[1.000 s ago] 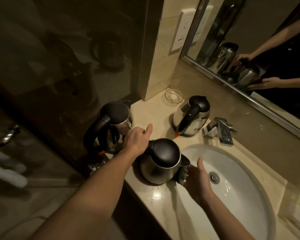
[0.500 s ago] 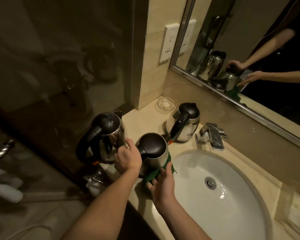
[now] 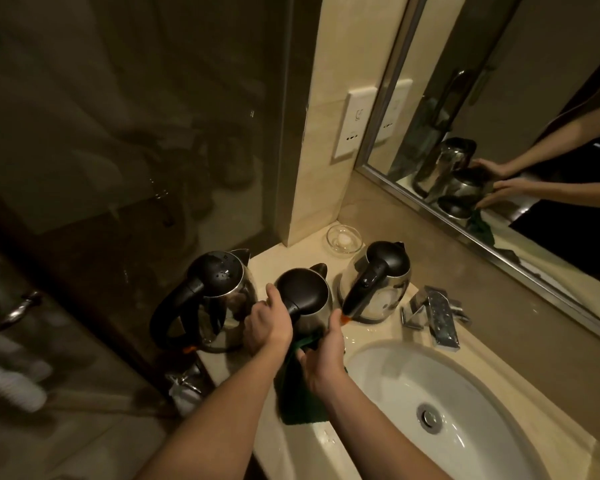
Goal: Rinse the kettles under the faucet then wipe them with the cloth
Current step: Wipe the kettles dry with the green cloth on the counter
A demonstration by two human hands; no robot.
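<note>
We see left hand (image 3: 269, 322) curled tight round the handle of the middle kettle (image 3: 303, 294), right hand (image 3: 323, 353) pinching green cloth (image 3: 300, 393) against its lower side. It stands on counter (image 3: 267, 268) between left kettle (image 3: 219, 289) and right kettle (image 3: 378, 282), 3 total, beside sink (image 3: 395, 375).

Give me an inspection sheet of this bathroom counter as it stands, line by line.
Surface: beige stone counter, a few water drops near the sink.
Job's things: left kettle, middle kettle and right kettle upright in a row; green cloth hangs over the counter's front edge below the middle kettle; faucet shows no running water.
Clutter: small glass dish in the back corner.
Hands: left hand grips the middle kettle's handle; right hand holds the green cloth against its lower side.
Cables: nothing seen.
Surroundings: mirror, wall socket, dark glass partition at left.
</note>
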